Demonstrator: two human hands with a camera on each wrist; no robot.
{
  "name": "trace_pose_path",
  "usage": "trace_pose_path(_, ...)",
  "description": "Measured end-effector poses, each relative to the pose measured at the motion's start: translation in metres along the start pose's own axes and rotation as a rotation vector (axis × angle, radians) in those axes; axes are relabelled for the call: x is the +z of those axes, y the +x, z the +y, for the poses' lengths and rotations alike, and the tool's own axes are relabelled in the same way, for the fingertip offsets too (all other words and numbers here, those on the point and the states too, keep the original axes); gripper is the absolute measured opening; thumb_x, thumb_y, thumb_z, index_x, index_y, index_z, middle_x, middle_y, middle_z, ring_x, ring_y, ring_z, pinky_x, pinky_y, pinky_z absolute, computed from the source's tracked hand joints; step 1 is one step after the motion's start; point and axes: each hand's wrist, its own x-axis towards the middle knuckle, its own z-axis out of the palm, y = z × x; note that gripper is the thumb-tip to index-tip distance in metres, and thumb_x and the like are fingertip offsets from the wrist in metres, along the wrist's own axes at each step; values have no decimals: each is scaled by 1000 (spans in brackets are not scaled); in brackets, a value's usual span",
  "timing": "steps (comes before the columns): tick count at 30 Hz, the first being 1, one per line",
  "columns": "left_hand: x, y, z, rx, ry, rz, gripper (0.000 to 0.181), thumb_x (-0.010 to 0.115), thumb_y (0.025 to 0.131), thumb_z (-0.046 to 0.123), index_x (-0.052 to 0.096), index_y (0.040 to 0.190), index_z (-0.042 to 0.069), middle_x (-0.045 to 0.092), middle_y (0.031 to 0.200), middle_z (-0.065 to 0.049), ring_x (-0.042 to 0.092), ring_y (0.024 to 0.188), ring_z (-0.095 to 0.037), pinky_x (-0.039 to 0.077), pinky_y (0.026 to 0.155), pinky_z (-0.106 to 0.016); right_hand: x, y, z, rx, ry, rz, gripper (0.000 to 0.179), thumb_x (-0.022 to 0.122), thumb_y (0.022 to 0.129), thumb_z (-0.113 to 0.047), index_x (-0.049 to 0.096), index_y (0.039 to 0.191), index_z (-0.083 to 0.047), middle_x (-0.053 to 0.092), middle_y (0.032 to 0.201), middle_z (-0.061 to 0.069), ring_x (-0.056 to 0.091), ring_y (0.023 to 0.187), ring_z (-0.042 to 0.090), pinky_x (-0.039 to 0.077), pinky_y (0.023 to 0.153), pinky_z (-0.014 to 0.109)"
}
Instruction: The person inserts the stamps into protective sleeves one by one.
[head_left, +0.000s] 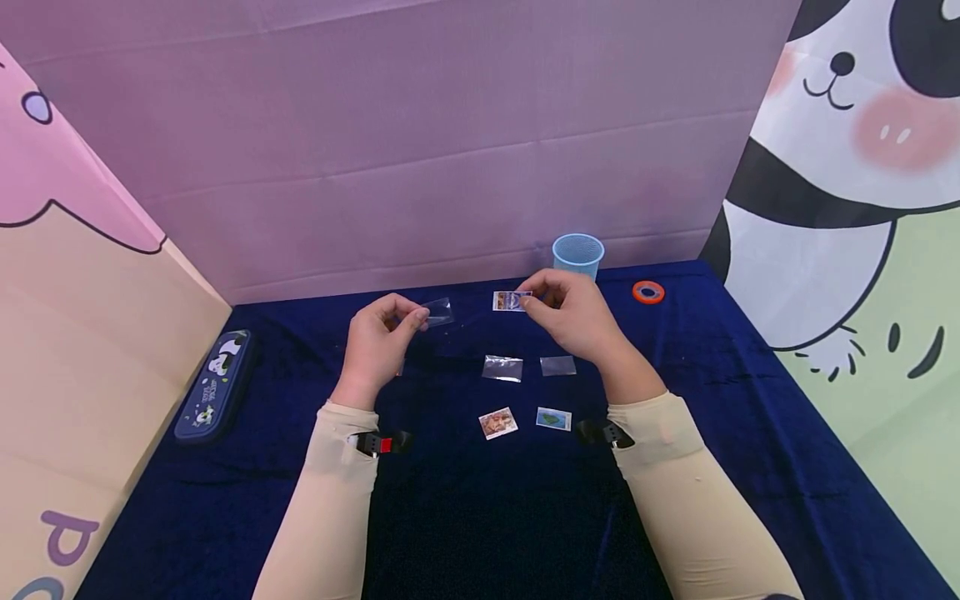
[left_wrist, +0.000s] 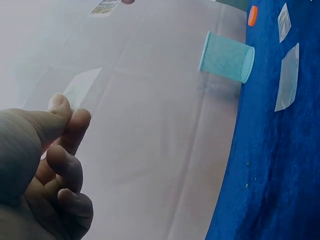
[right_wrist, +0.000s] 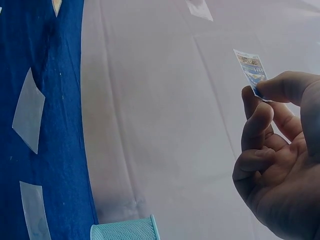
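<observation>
Between its thumb and forefinger my left hand (head_left: 375, 346) pinches a small clear plastic sleeve (head_left: 441, 312), see-through in the left wrist view. My right hand (head_left: 576, 315) holds a postage stamp (head_left: 507, 302) by its right edge, thumb against fingertips; its printed picture shows in the right wrist view. The sleeve and the stamp are apart, both raised over the far part of the table. Nearer lie two more clear sleeves (head_left: 502, 368) side by side, and below them a brown stamp (head_left: 498, 423) and a blue-green stamp (head_left: 553, 418).
A light blue mesh cup (head_left: 578, 250) stands at the table's back edge, just beyond my right hand. Right of it lies an orange tape roll (head_left: 648, 292). A dark blue pencil case (head_left: 213, 387) sits at the left edge. Navy cloth (head_left: 480, 517) covers the table.
</observation>
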Motion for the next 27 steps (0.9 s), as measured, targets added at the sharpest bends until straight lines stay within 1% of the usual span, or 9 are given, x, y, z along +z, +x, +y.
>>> trace_pose_path(4,1,0,1,29,28,11,11,71,101,30,76,103,20,74,92,4,55,61,-25,46,50,-31,2,0,-2,1,6,-7,12,71,100,-13,76,110,-12,60,81,12,52,69,27,43,57,34)
trace_pose_path(7,1,0,2,35,42,17,10,74,100,29,78,103,20,73,93,5,54,67,-24,44,55,-31,4,0,-3,1,2,-13,12,70,100,-13,76,111,-12,60,81,11,53,70,27,43,56,33)
trace_pose_path(10,1,0,3,26,42,18,10,76,98,30,78,104,21,70,93,5,53,68,-22,44,56,-32,6,0,-3,2,-4,-16,12,70,101,-13,76,111,-13,60,81,9,53,70,27,43,56,33)
trace_pose_path(17,2,-2,4,4,28,27,12,79,96,31,79,101,21,59,80,-4,52,64,-25,43,53,-33,10,0,-5,1,12,-29,11,70,100,-11,76,109,-12,60,79,9,53,67,26,42,54,32)
trace_pose_path(22,3,-1,5,17,9,27,12,80,95,31,77,98,20,64,85,-1,51,67,-25,42,57,-34,13,0,-7,6,15,-33,11,70,100,-10,76,109,-11,61,79,8,53,67,25,42,54,31)
trace_pose_path(25,4,-1,5,28,3,17,12,80,95,30,76,97,19,67,90,2,50,67,-24,42,59,-35,14,0,-8,15,22,-38,11,70,100,-10,76,109,-11,61,80,9,53,68,26,42,55,31)
trace_pose_path(27,4,0,5,36,-3,7,12,80,95,30,75,97,19,67,92,2,50,67,-24,42,59,-34,15,0,-9,19,27,-41,11,70,100,-10,76,109,-11,62,81,9,53,69,26,42,55,31)
